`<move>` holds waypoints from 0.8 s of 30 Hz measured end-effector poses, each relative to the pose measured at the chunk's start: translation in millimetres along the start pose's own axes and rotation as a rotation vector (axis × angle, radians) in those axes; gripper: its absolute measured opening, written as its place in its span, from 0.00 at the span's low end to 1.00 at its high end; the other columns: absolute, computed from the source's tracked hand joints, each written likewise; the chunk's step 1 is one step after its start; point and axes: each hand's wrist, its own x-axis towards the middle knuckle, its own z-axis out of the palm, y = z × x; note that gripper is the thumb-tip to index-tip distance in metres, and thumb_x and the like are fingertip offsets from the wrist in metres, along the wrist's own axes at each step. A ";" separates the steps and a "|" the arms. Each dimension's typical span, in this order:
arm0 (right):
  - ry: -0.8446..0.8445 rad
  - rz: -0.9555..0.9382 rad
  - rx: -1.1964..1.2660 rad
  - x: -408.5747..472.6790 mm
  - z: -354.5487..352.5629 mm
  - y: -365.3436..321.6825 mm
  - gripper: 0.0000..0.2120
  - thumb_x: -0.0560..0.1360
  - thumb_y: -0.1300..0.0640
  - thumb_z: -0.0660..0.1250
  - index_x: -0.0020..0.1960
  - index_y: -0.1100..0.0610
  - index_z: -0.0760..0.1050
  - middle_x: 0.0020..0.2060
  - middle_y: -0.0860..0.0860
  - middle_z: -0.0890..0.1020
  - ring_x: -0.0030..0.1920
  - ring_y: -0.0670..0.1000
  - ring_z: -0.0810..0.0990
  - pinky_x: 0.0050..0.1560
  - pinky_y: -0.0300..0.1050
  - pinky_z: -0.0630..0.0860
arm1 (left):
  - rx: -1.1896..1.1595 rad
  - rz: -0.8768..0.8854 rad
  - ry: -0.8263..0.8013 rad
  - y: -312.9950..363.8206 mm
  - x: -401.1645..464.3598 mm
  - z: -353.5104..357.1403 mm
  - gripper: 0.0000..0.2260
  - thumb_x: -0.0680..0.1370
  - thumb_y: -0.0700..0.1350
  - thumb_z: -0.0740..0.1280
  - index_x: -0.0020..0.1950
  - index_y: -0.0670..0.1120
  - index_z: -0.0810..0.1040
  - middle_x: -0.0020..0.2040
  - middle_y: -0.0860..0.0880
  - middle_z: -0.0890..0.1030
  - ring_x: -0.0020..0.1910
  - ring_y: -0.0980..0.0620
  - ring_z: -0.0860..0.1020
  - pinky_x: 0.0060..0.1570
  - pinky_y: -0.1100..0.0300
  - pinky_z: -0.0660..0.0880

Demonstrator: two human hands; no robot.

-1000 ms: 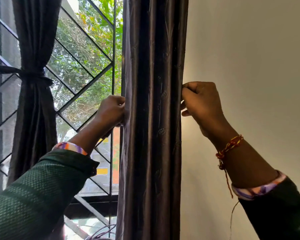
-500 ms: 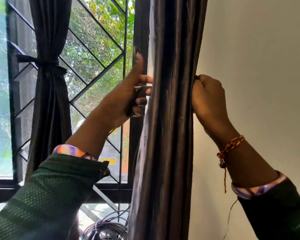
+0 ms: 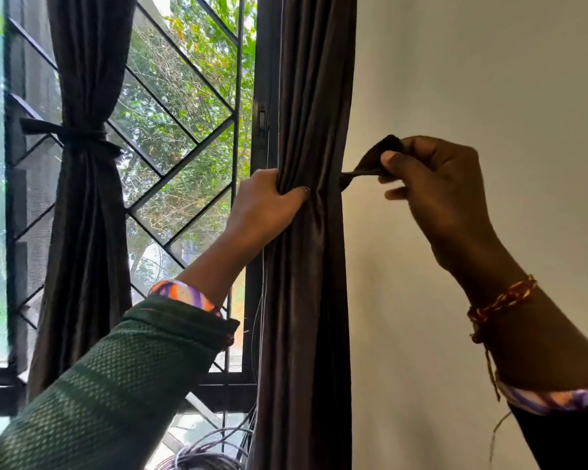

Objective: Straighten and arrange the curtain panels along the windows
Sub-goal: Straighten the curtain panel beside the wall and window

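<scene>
Item 1. Left sleeve [image 3: 116, 385]: green textured knit, lower left foreground, with a patterned orange-and-purple cuff [image 3: 184, 295] showing at the wrist.

Item 2. Right forearm, lower right: bare, wearing a red-and-yellow thread bracelet [image 3: 499, 301] with a loose end hanging down; a purple patterned cuff showed below it.

Item 3. Left hand [image 3: 265, 201]: fingers clenched around the left edge of the near curtain panel [image 3: 313, 300], bunching its folds at mid-height.

Item 4. Right hand [image 3: 435, 184]: raised just right of the same panel, thumb and fingers pinching the end of a dark fabric tie-back strip [image 3: 364, 167]. The strip ran from the pinch back to the panel's right edge.

Item 5. Near curtain panel: dark brown, sheened, hanging in vertical pleats at the right edge of the window, against the plain cream wall [image 3: 489, 79].

Item 6. Coil of cable [image 3: 201, 456]: bottom centre, below the sill, partly cut off by the frame edge.

Item 7. Window frame [image 3: 260, 130]: dark, with a diagonal metal grille [image 3: 184, 130] across the glass.

Item 8. Far curtain panel [image 3: 85, 215]: same dark fabric, left part of the window, gathered at mid-height by a knotted tie [image 3: 72, 135].

Item 9. Green foliage [image 3: 190, 96]: outside, seen through the grille.
</scene>
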 end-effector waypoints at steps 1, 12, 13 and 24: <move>0.006 -0.084 -0.049 -1.2 2.5 -2.4 0.08 0.76 0.60 0.63 0.47 0.58 0.81 0.40 0.53 0.82 0.41 0.47 0.80 0.45 0.38 0.76 | 0.044 0.016 0.001 -0.2 0.9 2.1 0.10 0.74 0.47 0.67 0.51 0.44 0.81 0.42 0.46 0.81 0.43 0.49 0.78 0.34 0.64 0.66; -0.338 -0.718 -0.597 18.6 46.1 -13.8 0.14 0.77 0.54 0.55 0.52 0.61 0.76 0.37 0.58 0.82 0.38 0.60 0.79 0.39 0.54 0.74 | 0.420 0.121 -0.148 10.9 4.1 9.9 0.13 0.75 0.46 0.61 0.55 0.40 0.76 0.48 0.40 0.79 0.52 0.39 0.77 0.40 0.60 0.65; -0.333 -0.745 -0.682 24.0 45.9 -15.6 0.15 0.78 0.53 0.54 0.53 0.60 0.76 0.37 0.57 0.82 0.38 0.61 0.79 0.39 0.52 0.74 | 0.274 0.128 -0.225 7.1 4.6 3.2 0.11 0.74 0.44 0.65 0.53 0.39 0.77 0.43 0.42 0.79 0.48 0.42 0.78 0.38 0.60 0.67; -0.505 -0.501 -0.696 56.9 47.3 -18.9 0.10 0.78 0.55 0.59 0.51 0.56 0.79 0.39 0.49 0.77 0.41 0.53 0.77 0.44 0.51 0.75 | -0.394 0.290 -0.418 -35.3 5.8 -9.8 0.28 0.64 0.31 0.62 0.65 0.43 0.70 0.50 0.53 0.80 0.48 0.66 0.78 0.47 0.72 0.72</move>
